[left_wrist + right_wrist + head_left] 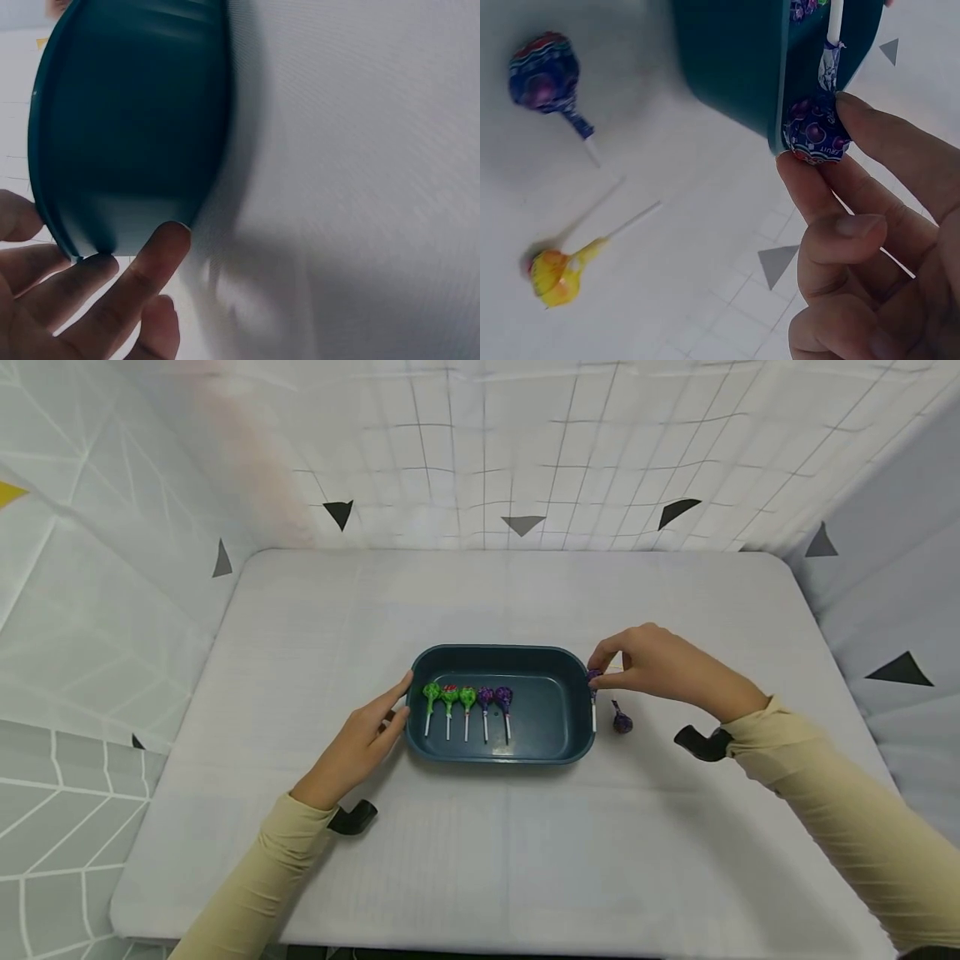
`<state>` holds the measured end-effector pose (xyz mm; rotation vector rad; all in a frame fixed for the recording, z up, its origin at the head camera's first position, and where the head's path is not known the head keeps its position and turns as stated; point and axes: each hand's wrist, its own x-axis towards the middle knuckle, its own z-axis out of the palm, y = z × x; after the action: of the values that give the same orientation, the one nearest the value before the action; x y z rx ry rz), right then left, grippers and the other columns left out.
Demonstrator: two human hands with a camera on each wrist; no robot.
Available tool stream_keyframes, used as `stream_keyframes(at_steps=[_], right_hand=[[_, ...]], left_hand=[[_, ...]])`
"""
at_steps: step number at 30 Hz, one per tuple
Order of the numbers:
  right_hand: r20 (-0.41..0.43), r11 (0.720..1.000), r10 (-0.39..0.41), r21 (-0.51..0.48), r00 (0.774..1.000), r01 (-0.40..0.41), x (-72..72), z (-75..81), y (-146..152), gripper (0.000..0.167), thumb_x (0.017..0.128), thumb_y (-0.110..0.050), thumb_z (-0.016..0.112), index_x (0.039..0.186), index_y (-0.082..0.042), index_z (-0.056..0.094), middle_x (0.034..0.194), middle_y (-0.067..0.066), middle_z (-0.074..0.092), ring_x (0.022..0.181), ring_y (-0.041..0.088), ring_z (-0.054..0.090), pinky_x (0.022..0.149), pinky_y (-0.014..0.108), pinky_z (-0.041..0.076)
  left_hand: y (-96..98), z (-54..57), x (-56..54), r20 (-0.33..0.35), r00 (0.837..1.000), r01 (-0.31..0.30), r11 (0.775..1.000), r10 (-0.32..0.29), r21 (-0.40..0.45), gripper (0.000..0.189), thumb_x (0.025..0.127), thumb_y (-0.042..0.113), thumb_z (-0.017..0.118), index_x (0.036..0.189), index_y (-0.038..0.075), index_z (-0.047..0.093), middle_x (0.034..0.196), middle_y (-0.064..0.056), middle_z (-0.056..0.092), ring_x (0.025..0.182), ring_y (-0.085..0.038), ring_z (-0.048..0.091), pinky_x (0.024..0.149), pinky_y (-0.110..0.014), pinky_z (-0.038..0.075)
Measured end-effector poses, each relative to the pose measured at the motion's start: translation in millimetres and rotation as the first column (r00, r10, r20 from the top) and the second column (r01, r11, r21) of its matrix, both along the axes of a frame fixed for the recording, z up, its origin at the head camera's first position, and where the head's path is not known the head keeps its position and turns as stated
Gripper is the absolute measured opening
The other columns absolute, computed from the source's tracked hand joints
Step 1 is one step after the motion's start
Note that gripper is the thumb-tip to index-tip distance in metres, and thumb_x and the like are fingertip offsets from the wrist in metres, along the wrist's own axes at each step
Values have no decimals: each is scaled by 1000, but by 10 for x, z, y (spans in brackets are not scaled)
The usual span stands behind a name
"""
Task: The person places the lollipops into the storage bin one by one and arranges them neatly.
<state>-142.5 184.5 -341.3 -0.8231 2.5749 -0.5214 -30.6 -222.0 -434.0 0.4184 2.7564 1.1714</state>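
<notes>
A teal plastic bin (551, 718) holds a row of lollipops, several in all: green-wrapped ones (467, 697) at the left and purple ones (503, 697) beside them, sticks toward the person. My left hand (356, 747) touches the bin's left end, its extended fingertips (169, 240) against the outer wall and rim. Between thumb and fingers, my right hand (667, 667) pinches a purple lollipop (817, 131) by its wrapped head, at the bin's right rim. Its white stick points toward the person in the head view.
Right of the bin, another purple lollipop (622, 720) lies on the white-covered table (465, 860). A yellow-wrapped lollipop (557, 277) lies near it, mostly hidden by the right hand in the head view. White cloth walls (480, 452) enclose the back and sides.
</notes>
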Motion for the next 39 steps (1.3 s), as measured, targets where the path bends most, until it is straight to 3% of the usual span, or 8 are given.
stream_keyframes(at_steps=[17,21,29,39], right_hand=[[7,999,39,2,999,-39,-44,-73,-339,12,91,-22,81,100,-15,81,96,-2,78,78,16,62,63,30,50],[7,999,53,8,999,-53,-63,-103,-385,12,91,-23,82,100,-15,81,96,-2,78,79,16,62,65,32,50],[2,996,81,37,997,-81,-101,-178,-522,15,90,-27,82,100,-16,80,99,-1,78,96,18,71,83,41,59],[4,991,107,85,994,-107,-125,-257,-726,19,89,-30,83,102,-16,80,101,0,78,96,19,70,82,42,59]], left_hand=[[9,2,-5,-11,1000,1,1000,-1,4,56,113,27,45,164,15,29,156,-13,53,103,-23,70,89,-45,55],[4,-4,-5,-10,1000,-1,1000,1,1,56,113,28,45,164,15,29,157,-12,52,102,-23,70,89,-44,55],[-7,-20,-5,-4,1000,-2,1000,2,0,56,113,29,45,165,15,28,158,-12,50,104,-25,70,90,-46,56],[-13,-13,-3,-1,1000,-4,1000,4,0,56,113,29,45,165,16,29,158,-11,50,104,-24,70,90,-46,56]])
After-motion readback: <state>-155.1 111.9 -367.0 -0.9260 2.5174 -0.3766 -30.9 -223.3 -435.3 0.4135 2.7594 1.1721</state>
